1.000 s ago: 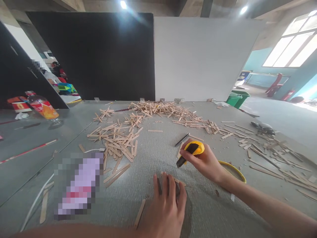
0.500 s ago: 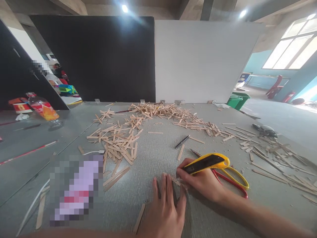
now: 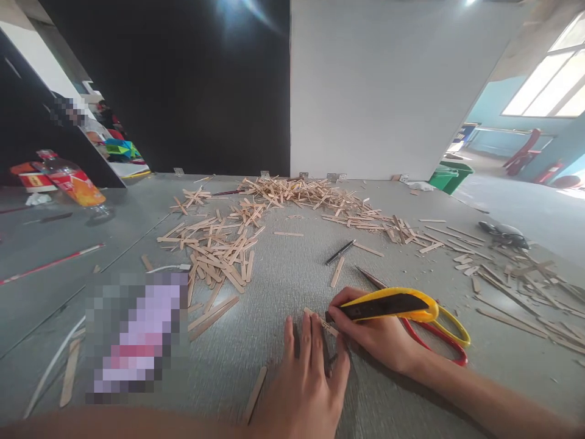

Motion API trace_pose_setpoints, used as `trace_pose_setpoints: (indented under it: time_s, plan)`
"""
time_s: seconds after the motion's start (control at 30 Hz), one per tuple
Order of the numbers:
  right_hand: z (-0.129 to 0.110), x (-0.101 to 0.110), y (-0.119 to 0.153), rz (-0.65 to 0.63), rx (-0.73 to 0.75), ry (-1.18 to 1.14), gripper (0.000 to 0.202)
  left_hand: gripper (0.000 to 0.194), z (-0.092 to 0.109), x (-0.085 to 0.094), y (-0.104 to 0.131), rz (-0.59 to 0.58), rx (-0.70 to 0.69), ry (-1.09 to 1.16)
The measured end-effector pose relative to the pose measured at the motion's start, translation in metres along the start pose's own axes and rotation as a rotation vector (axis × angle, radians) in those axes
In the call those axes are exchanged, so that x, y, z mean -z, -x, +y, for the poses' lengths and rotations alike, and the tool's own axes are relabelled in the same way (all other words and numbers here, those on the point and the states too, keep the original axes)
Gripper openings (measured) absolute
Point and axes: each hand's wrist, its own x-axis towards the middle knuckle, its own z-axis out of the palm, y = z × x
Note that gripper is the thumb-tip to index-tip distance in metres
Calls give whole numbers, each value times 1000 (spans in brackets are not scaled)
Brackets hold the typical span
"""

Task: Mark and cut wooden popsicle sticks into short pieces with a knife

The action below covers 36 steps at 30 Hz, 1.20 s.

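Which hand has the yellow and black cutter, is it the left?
No, the right hand grips the yellow and black cutter, while the left hand lies spread at a flat wooden stick.

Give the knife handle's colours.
The knife handle is yellow and black, shown best in the head view.

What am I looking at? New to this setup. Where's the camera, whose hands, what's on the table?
No machine here: a person works bare-handed. Every picture comes from one camera worn on that person's head, looking forward and down. The right hand grips a yellow and black cutter, its tip close to a small wooden stick. The left hand is spread low at that stick. On the grey table lie loose wooden sticks, a pen and scissors, partly hidden by the right hand. The purple item is blurred out.
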Motion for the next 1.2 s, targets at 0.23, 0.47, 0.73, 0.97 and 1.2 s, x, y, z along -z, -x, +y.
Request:
trace_pose_setpoints:
  time_s: [0.23,0.47,0.73,0.97,1.2]
  plan:
    - [-3,2,1,-59,-67,-58,25,39,1,1,-3,0,2,5]
    - [-4,0,2,-88,-105,-123,28,40,1,2,-2,-5,0,-6]
    - [-4,0,1,-83,-121,-134,28,40,1,1,-3,-14,-7,-14]
    - [-5,1,3,-86,-80,-99,28,40,1,3,-2,-27,-6,-15]
    - [-4,1,2,-81,-56,-63,27,42,0,6,-2,-27,-17,-28]
